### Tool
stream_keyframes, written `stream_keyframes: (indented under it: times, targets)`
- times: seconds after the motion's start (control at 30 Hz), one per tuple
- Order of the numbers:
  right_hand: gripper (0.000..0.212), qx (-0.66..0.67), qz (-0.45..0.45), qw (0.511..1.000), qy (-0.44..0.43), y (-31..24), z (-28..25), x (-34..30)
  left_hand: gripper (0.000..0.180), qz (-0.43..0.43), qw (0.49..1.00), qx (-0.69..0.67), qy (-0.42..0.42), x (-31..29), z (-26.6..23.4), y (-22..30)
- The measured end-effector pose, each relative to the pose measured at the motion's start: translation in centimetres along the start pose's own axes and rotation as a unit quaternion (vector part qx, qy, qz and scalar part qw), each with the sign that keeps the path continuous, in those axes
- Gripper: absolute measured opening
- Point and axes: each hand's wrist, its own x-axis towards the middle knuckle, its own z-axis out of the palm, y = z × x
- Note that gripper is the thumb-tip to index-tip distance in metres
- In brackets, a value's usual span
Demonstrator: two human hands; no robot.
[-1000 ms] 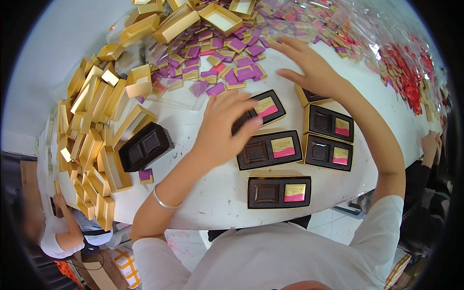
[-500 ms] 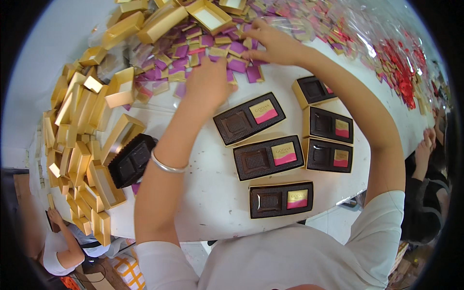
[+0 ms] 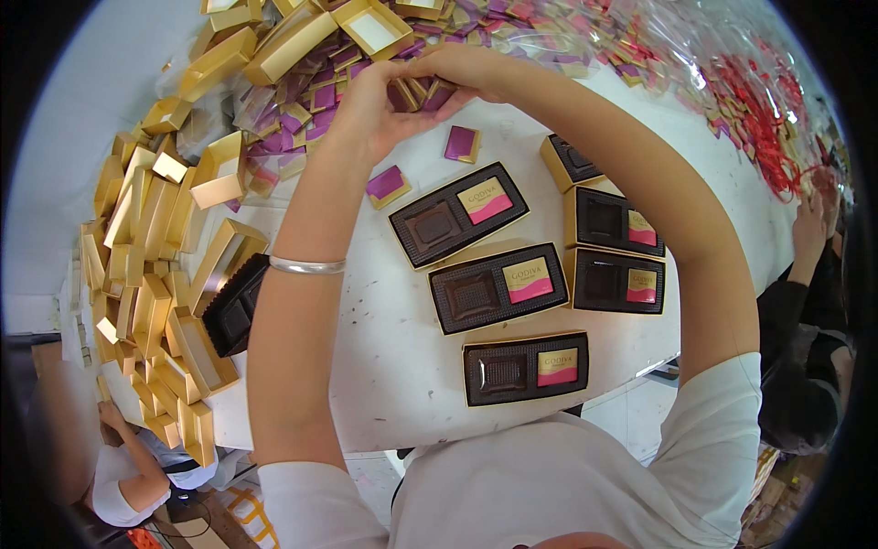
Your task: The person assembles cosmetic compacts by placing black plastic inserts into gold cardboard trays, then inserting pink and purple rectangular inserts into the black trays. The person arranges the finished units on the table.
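1. Reading the clock from the paired hands, we see the left hand cupped, its fingers curled around several small gold-and-purple squares.
2. The right hand arches over the left from above, the two touching; its fingertips are hidden from us, so we cannot tell whether they pinch a square.
3. We find one loose purple square just beside the hands at 4 to 5 o'clock, and another purple square toward 6 to 7.
4. At 5 o'clock we count three open boxes running outward on the white table, each with a gold-and-pink square in its right compartment.
5. At 4 o'clock we see three more boxes in a column, partly behind the right arm.
6. A heap of squares spreads from 9 o'clock over the top to 3, with red ribbons farther out.
7. At 7 o'clock we spot a black insert, partly behind the left forearm; gold boxes pile up at 8.
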Motion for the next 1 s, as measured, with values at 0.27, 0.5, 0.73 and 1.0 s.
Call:
stream_keyframes:
  times: [0.27, 0.5, 0.73, 1.0]
  targets:
    - [0.031, -0.109, -0.193, 0.974, -0.038, -3.1, 0.5, -3.0, 0.035, 0.050, 0.946, -0.320, 0.001, -0.9, -1.8, -1.0]
    - [0.022, -0.229, -0.323, 0.918, -0.020, -3.4, 0.1, -5.3, 0.028, 0.006, 0.937, -0.348, -0.021, -2.9, -1.9, -0.8]
    - [0.018, -0.106, -0.363, 0.926, 0.006, -1.6, -1.1, -7.9, 0.034, -0.108, 0.894, -0.386, -0.201, -3.6, -0.9, -1.4]
    - [0.018, 0.076, -0.305, 0.939, 0.140, -0.3, -2.5, -13.9, 0.028, -0.024, 0.962, -0.052, -0.267, -6.4, 1.3, -0.6]
